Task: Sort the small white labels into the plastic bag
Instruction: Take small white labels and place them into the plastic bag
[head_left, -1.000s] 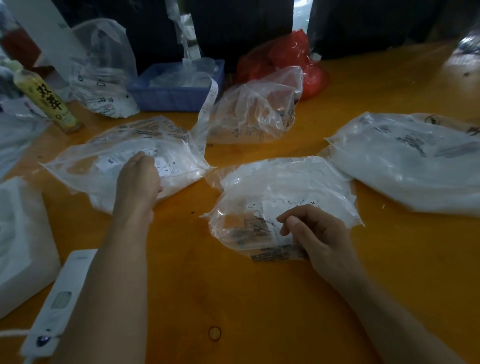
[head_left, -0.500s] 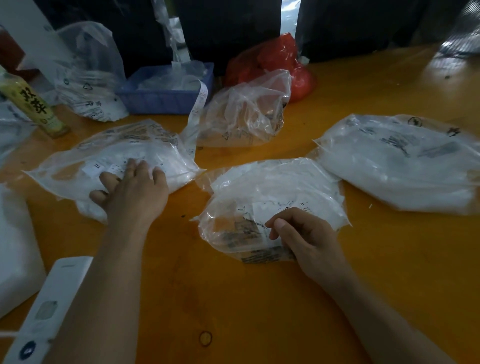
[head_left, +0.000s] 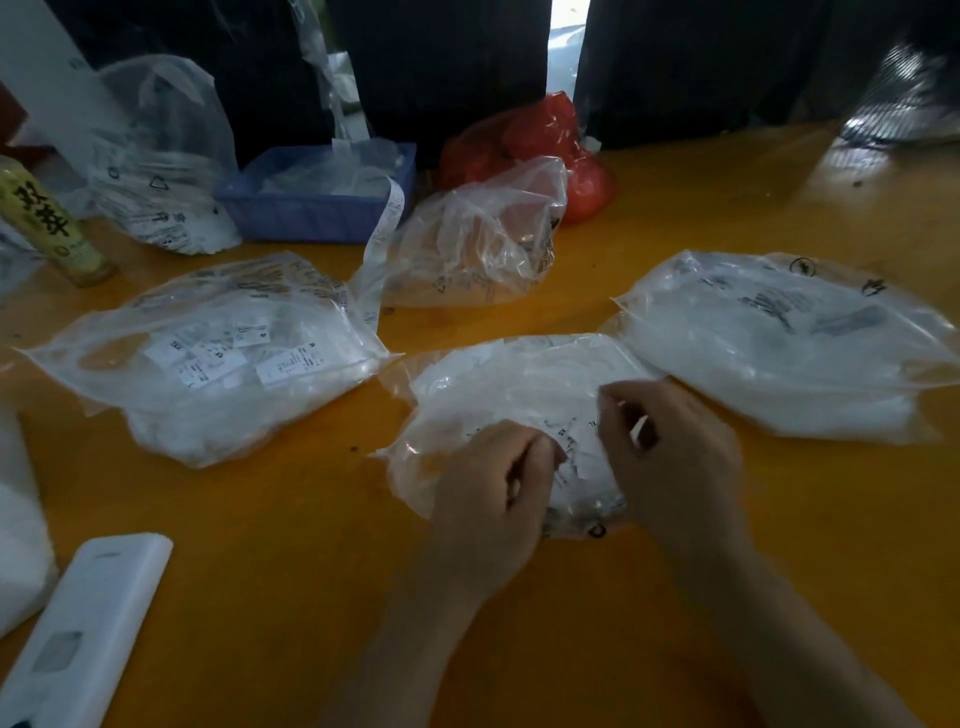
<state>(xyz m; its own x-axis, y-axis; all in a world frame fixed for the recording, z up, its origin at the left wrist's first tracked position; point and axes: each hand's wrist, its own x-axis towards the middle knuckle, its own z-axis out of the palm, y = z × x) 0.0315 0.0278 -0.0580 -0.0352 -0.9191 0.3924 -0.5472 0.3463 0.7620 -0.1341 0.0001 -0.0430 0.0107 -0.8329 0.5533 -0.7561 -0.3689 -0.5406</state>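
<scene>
Middle bag (head_left: 519, 384) sits right in front of you on table (head_left: 675, 571), both your hands on its near edge. Label-filled bag (head_left: 208, 364) left of it, another bag (head_left: 779, 353) right. Crumpled bag (head_left: 478, 239) behind it, tray (head_left: 311, 213) behind-left, bottle (head_left: 47, 223) far left.

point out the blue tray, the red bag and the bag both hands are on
blue tray (head_left: 306, 221), head view, on its front wall
red bag (head_left: 540, 132), head view, on its upper bulge
middle plastic bag (head_left: 519, 384), head view, on its upper face, above the hands
</scene>
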